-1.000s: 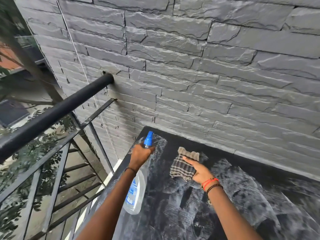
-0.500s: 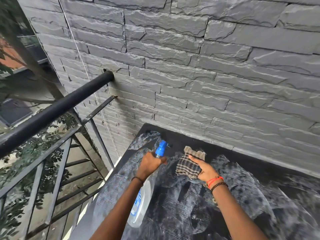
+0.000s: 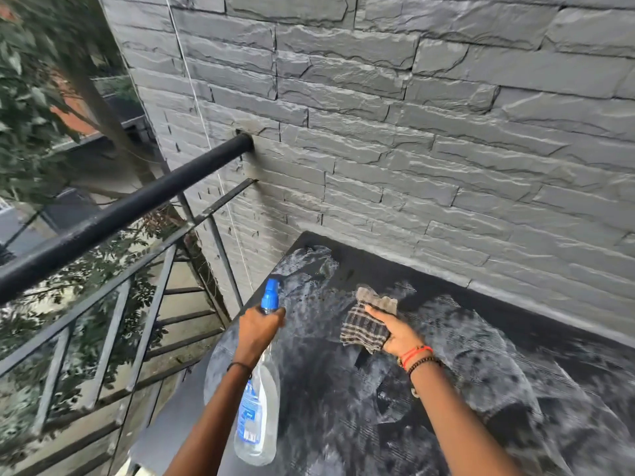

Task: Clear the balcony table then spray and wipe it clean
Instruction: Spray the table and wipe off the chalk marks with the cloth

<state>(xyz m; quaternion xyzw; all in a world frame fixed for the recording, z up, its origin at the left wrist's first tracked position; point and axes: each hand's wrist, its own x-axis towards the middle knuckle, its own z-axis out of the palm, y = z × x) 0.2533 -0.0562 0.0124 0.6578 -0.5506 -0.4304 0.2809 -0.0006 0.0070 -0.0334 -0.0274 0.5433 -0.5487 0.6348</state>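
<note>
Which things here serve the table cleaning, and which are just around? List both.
Job: clear plastic spray bottle with blue nozzle, brown checked cloth, streaked black table top.
Just there: black metal railing, grey stone wall, leafy tree.
</note>
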